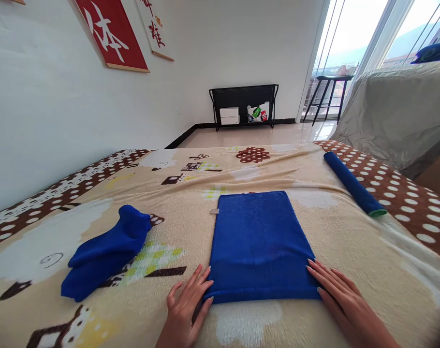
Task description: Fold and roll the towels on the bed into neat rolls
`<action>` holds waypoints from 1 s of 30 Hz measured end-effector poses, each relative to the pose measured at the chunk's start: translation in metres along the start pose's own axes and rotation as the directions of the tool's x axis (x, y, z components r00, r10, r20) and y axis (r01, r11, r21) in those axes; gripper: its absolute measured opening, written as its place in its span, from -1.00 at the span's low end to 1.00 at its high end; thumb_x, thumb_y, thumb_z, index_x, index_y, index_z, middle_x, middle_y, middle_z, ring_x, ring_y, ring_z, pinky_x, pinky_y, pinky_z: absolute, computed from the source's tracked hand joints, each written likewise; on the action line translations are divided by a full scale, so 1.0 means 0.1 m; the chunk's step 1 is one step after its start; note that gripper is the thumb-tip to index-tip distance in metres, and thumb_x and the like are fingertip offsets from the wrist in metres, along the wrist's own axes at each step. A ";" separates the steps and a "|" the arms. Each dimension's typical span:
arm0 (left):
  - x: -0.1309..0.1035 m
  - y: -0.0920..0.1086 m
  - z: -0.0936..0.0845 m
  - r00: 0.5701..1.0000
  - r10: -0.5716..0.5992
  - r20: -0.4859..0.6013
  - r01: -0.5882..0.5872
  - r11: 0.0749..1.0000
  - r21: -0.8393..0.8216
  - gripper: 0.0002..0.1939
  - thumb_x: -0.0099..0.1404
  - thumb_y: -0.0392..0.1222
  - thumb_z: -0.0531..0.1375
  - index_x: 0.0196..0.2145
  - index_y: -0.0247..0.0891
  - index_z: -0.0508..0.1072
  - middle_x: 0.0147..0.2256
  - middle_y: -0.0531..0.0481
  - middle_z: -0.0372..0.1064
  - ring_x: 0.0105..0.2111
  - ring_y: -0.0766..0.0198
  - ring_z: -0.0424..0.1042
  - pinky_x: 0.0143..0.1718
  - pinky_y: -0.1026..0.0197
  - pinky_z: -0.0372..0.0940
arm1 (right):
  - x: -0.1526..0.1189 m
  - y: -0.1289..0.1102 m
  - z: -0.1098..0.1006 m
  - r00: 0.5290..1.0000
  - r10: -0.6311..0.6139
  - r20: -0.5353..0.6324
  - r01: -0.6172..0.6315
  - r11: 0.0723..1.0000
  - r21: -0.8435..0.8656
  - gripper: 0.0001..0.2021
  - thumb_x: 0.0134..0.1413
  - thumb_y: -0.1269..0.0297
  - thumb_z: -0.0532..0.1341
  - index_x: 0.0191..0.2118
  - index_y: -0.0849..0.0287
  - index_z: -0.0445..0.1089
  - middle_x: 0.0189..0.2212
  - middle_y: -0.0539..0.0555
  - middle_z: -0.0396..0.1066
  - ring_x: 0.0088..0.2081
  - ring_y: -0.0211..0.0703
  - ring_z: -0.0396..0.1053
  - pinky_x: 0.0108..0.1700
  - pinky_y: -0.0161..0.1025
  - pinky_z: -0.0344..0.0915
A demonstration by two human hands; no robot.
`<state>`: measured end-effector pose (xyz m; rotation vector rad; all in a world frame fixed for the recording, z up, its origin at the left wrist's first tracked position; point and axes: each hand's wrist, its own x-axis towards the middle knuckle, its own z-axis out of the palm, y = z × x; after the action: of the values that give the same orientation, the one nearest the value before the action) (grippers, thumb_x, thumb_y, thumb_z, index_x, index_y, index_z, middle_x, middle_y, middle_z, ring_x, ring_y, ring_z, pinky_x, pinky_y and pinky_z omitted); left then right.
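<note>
A blue cloth (259, 241) lies flat on the patterned blanket (183, 208), its near edge forming a narrow fold. At its near left corner is my left hand (187, 304), fingers spread, fingertips touching the cloth's edge. My right hand (345, 299) rests at the near right corner with fingers extended, their tips on the cloth. Off to the left, a crumpled blue cloth (106, 251) lies on the blanket, apart from both hands. A rolled blue cloth (354, 183) with a green end lies at the right.
Beyond the blanket stands a black rack (243, 104) with white boxes. A black stool (329, 89) is near the window, beside covered furniture (401, 106) at the right. Red and white scrolls hang on the left wall (35, 87).
</note>
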<state>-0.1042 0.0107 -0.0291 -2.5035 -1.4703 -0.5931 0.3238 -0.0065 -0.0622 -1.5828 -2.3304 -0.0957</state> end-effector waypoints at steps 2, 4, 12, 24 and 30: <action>0.01 0.00 -0.01 1.000 -0.004 -0.007 0.004 1.000 -0.004 -0.55 0.40 -0.19 0.09 0.22 0.00 0.24 0.17 0.00 0.37 0.18 0.16 0.35 0.07 0.06 0.18 | 0.00 0.00 0.00 1.000 -0.003 -0.002 0.003 1.000 -0.003 -0.47 0.34 0.14 0.04 0.37 -0.07 0.04 0.31 -0.03 0.10 0.29 -0.10 0.15 0.23 -0.05 0.26; 0.01 0.00 0.00 1.000 -0.001 -0.007 0.001 1.000 0.003 -0.54 0.40 -0.20 0.09 0.23 0.00 0.22 0.17 0.00 0.37 0.19 0.16 0.34 0.07 0.06 0.16 | 0.00 -0.01 -0.01 1.000 -0.004 -0.002 0.004 1.000 -0.003 -0.48 0.34 0.14 0.04 0.37 -0.07 0.04 0.31 -0.03 0.09 0.29 -0.10 0.15 0.23 -0.06 0.26; 0.00 0.00 0.00 1.000 0.000 -0.009 0.000 1.000 0.022 -0.51 0.38 -0.21 0.12 0.24 -0.02 0.20 0.16 -0.01 0.39 0.18 0.16 0.35 0.09 0.08 0.11 | 0.01 -0.02 -0.02 0.999 -0.017 -0.030 0.016 1.000 -0.011 -0.45 0.34 0.14 0.04 0.39 -0.05 -0.01 0.31 -0.04 0.11 0.28 -0.10 0.17 0.22 -0.07 0.27; 0.01 -0.02 0.00 0.997 0.069 -0.018 -0.067 0.994 0.091 -0.63 0.39 -0.24 0.11 0.13 -0.07 0.31 0.15 -0.01 0.40 0.19 0.18 0.33 0.09 0.08 0.07 | 0.04 -0.03 -0.04 0.996 -0.064 -0.065 0.059 0.996 -0.074 -0.37 0.34 0.15 0.05 0.43 -0.01 -0.18 0.31 -0.03 0.11 0.28 -0.11 0.17 0.18 -0.05 0.30; -0.03 -0.05 0.03 0.998 0.017 -0.059 -0.013 0.998 0.063 -0.72 0.39 -0.18 0.12 0.05 -0.06 0.37 0.17 -0.06 0.37 0.19 0.12 0.33 0.03 0.03 0.18 | 0.02 -0.01 -0.05 0.992 -0.008 -0.122 0.011 1.000 0.024 -0.43 0.29 0.12 0.11 0.37 -0.02 0.03 0.28 -0.01 0.17 0.24 -0.08 0.25 0.14 -0.06 0.37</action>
<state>-0.1091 0.0116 -0.0337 -2.4255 -1.4255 -0.6041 0.3229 -0.0065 -0.0566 -1.5102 -2.2375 -0.1605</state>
